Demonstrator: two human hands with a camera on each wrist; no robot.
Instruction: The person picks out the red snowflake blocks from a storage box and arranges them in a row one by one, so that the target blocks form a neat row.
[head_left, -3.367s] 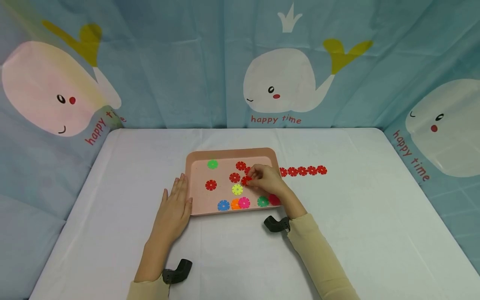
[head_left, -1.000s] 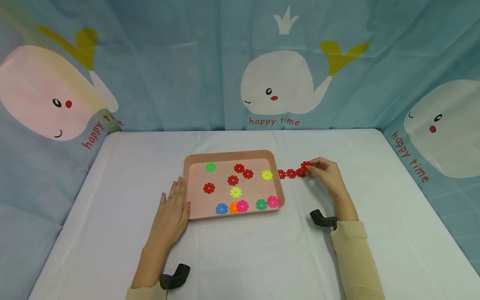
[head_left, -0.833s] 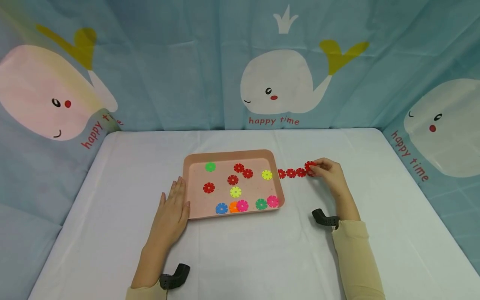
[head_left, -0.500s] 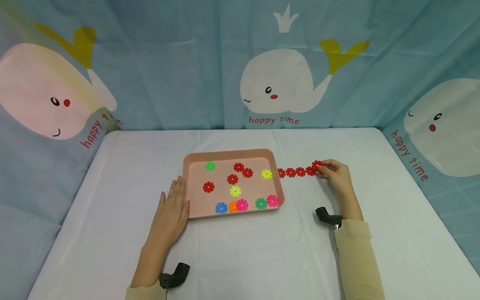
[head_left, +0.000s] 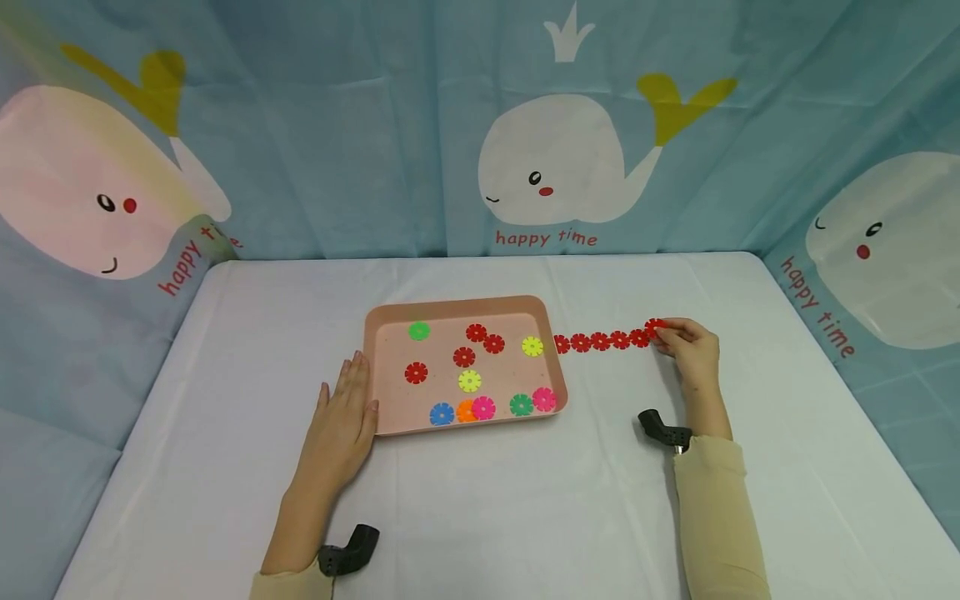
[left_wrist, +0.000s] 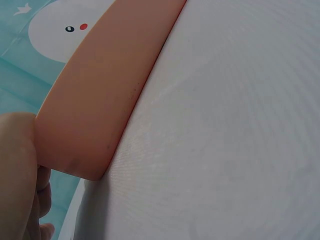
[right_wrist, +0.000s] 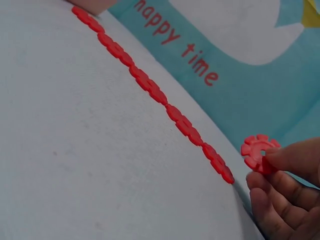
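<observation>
My right hand [head_left: 692, 350] pinches a red flower-shaped plastic disc [right_wrist: 253, 150] between thumb and fingers. The disc is held at the right end of a row of red discs [head_left: 600, 341] that lie flat on the table, edge to edge. In the right wrist view it stands tilted above the row's near end. My left hand [head_left: 341, 425] lies with straight fingers along the left side of a pink tray [head_left: 457, 311]. The left wrist view shows the tray's outer wall [left_wrist: 100, 90] beside that hand.
Inside the tray lie several red discs [head_left: 464, 357], two yellow ones [head_left: 470, 381], and green, blue [head_left: 442, 414], orange and pink ones along its front. A white cloth [head_left: 480, 517] covers the table. Behind hangs a blue curtain [head_left: 337, 167] printed with whales.
My right hand has gone from the tray to the row and then rightward along it, carrying a red disc. A yellow disc now shows at the tray's right. My left hand stays put.
</observation>
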